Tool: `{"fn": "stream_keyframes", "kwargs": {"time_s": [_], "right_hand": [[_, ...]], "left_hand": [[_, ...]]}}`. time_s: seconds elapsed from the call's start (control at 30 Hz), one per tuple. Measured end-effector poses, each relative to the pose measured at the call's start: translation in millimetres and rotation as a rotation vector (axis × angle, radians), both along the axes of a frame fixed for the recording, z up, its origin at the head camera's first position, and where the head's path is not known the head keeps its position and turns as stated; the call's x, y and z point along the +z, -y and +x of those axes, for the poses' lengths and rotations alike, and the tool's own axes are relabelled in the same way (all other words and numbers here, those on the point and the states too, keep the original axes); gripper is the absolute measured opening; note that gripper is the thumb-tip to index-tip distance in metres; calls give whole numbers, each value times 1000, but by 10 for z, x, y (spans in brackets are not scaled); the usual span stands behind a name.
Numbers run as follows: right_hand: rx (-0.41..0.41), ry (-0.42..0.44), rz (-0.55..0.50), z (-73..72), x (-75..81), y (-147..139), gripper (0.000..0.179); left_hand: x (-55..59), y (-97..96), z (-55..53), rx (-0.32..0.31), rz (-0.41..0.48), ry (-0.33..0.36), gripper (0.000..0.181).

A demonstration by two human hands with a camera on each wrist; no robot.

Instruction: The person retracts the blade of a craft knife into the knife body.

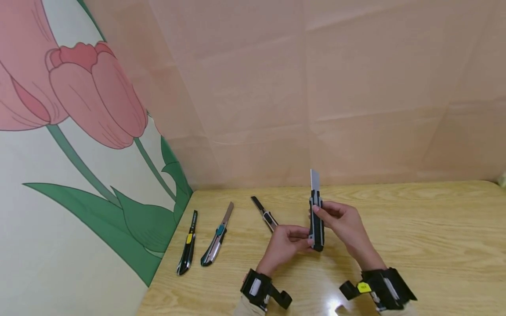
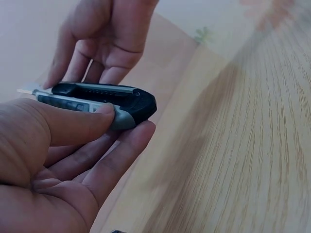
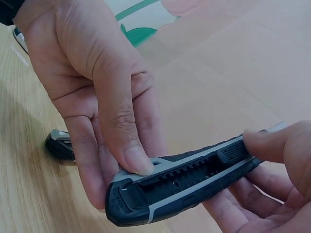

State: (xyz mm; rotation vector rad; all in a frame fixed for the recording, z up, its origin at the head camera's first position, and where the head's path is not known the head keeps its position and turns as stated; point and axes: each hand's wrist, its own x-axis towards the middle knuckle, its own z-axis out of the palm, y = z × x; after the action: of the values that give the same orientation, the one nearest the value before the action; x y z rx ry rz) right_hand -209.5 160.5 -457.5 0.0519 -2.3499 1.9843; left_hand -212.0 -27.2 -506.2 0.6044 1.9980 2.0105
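Observation:
Both of my hands hold a black and grey snap-off utility knife upright above the table, its wide blade extended upward. With thumb and fingers, my left hand pinches the butt end of the handle. My right hand grips the handle higher up, its thumb at the ribbed slider. The toothed slot along the handle shows in the right wrist view. Just behind my left hand lies another utility knife with a dark blade, its lower end hidden by that hand.
On the left of the wooden table lie a black utility knife with a yellow slider and a teal and silver one with its blade out. A beige sheet hangs behind the table, beside a tulip-print cloth.

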Motion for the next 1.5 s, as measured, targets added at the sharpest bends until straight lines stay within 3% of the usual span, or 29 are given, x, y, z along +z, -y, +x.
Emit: {"fn": "stream_keyframes", "kwargs": {"time_s": [0.6,1.1,1.5], "right_hand": [[-18,-11,-20,23,-9,59,46],[11,35,19,15,-10,37,49],[24,8,51,27,-1,41,43]], "left_hand": [[4,11,28,50,-41,4,21],[2,12,11,33,-17,-16,20],[-8,12,-1,34,-22,-25,21]]}}
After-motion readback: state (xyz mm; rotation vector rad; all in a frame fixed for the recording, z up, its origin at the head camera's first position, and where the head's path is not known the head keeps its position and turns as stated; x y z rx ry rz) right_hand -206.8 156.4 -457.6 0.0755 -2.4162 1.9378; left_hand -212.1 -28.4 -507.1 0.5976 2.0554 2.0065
